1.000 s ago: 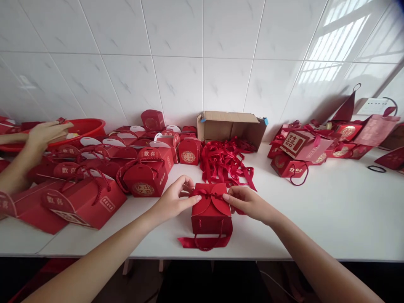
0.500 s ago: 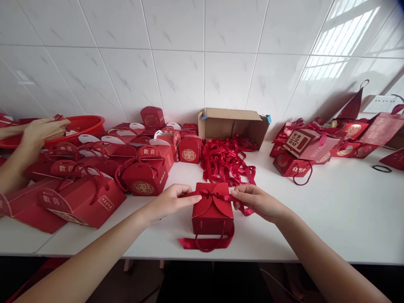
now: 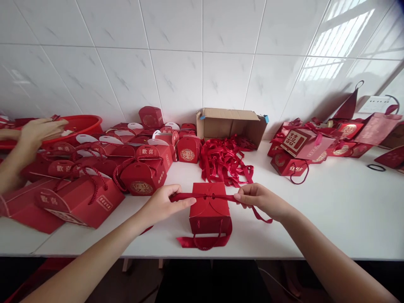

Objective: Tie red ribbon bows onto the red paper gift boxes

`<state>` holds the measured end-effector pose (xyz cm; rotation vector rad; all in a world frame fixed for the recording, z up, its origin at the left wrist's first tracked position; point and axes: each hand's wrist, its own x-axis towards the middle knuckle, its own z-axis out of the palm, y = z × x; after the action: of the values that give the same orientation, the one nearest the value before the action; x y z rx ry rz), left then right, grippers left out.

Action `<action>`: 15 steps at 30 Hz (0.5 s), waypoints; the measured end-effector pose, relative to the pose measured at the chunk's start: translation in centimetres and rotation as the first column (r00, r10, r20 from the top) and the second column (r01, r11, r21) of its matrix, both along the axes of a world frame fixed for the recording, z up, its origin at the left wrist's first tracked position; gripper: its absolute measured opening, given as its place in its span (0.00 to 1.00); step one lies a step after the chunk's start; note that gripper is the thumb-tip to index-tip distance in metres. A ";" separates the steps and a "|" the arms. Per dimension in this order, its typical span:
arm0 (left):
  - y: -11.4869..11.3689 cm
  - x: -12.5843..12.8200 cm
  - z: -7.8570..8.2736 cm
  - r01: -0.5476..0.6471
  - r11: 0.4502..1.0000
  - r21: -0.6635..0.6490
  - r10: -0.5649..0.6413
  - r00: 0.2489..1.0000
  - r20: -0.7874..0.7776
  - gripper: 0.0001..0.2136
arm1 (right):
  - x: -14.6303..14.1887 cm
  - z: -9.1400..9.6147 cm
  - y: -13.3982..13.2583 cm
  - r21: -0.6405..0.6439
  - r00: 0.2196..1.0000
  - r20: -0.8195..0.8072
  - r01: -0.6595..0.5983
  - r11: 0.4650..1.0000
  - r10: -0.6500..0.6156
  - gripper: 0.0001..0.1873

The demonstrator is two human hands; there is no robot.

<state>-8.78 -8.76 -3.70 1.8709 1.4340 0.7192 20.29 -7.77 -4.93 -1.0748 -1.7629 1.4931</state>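
Bright daylight, window glare, warped edges

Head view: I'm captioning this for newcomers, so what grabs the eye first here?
Front and centre, the left hand and right hand pull a red ribbon taut across a small red box near the white table's front edge. Behind it, loose ribbons lie tangled before an open cardboard carton at the wall, and red gift boxes crowd the left side.

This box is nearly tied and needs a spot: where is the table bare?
Widest bare table lies right of the right hand, before the right boxes. A thin strip runs along the front edge by the left hand. Crowded: left boxes, ribbon heap before the carton.
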 end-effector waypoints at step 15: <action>-1.6 6.3 2.5 0.111 0.748 0.654 -0.003 0.986 -0.165 0.14 | -1.5 3.8 -1.9 -0.031 0.891 -0.451 0.045 0.998 -0.055 0.12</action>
<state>-2.47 -10.33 -1.22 2.5480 1.2937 1.1934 18.83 -9.62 -1.11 -0.6981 -1.3843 1.5777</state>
